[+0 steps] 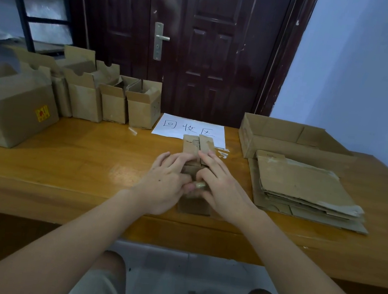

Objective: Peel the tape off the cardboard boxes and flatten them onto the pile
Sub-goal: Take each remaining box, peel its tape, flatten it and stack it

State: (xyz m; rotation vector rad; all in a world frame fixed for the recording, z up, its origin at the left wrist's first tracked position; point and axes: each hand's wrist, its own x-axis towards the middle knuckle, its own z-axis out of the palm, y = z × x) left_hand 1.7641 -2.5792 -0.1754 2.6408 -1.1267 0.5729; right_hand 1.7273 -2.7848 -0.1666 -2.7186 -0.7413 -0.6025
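Note:
A small cardboard box (196, 147) lies flat on the wooden table (74, 155) in front of me, its flaps pointing toward the door. My left hand (165, 180) rests on its left side with fingers curled over it. My right hand (220, 183) lies on the right side, fingers stretched along a flap, while thumb and finger pinch a small rolled bit of tape (199, 185) between the two hands. Much of the box is hidden under my hands. The pile of flattened cardboard (307, 187) lies to the right.
A row of upright open boxes (114, 103) and a larger box (11, 106) line the left back of the table. A white paper sign (190, 127) lies at the back centre. An open shallow box (289, 135) stands behind the pile. Tape scraps (222, 153) lie near the sign.

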